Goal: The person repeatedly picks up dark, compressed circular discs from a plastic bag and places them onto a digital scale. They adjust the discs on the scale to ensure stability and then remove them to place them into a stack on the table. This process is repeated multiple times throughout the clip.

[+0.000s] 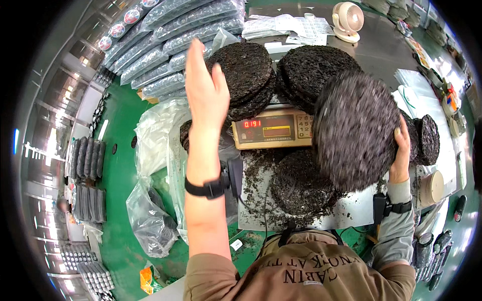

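My right hand (pixel 401 145) grips the edge of a large, dark round pressed cake (pixel 354 131), tilted and smeared by motion in front of the scale. Its crumbly surface looks like packed dried leaves or seaweed; I cannot tell which. Raised with fingers stretched out, my left hand (pixel 207 88) is empty, beside a stack of similar cakes (pixel 246 70). Another stack of dark cakes (pixel 316 67) stands to its right. A beige digital scale (pixel 268 129) with a lit red display sits below the stacks. Nearer me, one more dark cake (pixel 301 185) lies on the white tabletop among loose crumbs.
Filled clear bags (pixel 188 30) are piled at the far left, above crumpled plastic film (pixel 155 130). Papers (pixel 286 26) and a small cream fan (pixel 347 21) stand at the back. More dark pieces (pixel 428 140) and a beige roll (pixel 432 187) lie at the right.
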`<state>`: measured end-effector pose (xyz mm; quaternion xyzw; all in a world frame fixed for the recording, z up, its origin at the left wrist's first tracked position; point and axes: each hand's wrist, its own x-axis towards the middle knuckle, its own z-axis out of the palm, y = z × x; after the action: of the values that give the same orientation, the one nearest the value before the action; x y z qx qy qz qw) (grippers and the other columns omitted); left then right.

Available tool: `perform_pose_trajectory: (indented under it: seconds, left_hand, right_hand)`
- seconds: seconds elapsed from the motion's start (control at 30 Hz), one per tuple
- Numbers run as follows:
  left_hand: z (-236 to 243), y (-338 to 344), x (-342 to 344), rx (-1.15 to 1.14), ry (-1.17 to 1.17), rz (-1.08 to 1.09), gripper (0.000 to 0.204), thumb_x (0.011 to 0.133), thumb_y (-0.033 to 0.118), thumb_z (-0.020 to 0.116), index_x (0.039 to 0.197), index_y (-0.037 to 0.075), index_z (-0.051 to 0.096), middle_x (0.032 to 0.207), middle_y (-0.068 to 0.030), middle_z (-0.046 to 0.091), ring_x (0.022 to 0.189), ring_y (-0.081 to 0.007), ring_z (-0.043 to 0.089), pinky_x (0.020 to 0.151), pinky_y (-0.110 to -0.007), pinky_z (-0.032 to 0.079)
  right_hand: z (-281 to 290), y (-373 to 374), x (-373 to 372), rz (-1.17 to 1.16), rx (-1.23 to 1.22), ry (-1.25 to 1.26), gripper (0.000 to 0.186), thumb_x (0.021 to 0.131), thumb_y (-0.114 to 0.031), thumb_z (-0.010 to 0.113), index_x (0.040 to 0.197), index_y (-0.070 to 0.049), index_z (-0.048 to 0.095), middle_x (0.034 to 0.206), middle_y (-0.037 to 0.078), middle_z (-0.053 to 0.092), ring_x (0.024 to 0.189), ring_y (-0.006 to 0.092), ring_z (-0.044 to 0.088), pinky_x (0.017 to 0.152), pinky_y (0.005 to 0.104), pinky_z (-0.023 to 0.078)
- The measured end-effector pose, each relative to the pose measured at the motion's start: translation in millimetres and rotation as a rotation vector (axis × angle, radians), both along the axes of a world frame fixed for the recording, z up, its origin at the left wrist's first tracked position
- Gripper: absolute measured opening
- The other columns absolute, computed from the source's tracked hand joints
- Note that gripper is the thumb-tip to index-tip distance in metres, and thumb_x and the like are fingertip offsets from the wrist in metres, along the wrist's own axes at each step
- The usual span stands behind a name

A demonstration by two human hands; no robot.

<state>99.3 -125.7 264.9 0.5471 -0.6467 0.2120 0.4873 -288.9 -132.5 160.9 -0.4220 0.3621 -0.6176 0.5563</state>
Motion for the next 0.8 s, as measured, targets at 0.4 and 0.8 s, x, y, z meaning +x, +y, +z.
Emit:
perform_pose_trajectory:
  seconds: [0.4,0.8]
  left_hand:
    - [-249.5,169.5,-117.3,1.223,-0.442,-0.534,0.075,0.072,0.038,0.064,0.131,0.006,0.029,0.137,-0.0117,0.024,0.129,-0.0283,0.017,0.104,-0.045,0.017]
    - [-268.3,177.1,-118.5,0.906,-0.344,-0.469,0.048,0.070,0.021,0.062,0.113,0.004,0.048,0.126,-0.0119,0.041,0.121,-0.0289,0.032,0.101,-0.048,0.021]
  right_hand:
    - [-5.5,-68.5,51.8,-0.274,-0.158,0.289,0.052,0.093,-0.039,0.027,0.133,-0.005,0.026,0.135,0.008,0.031,0.128,0.0186,0.022,0.101,0.0333,0.020]
    - [-194.8,79.2,46.4,0.455,0.444,0.627,0.059,0.090,-0.036,0.038,0.130,0.006,0.027,0.134,0.018,0.030,0.124,0.0244,0.029,0.102,0.0294,0.021]
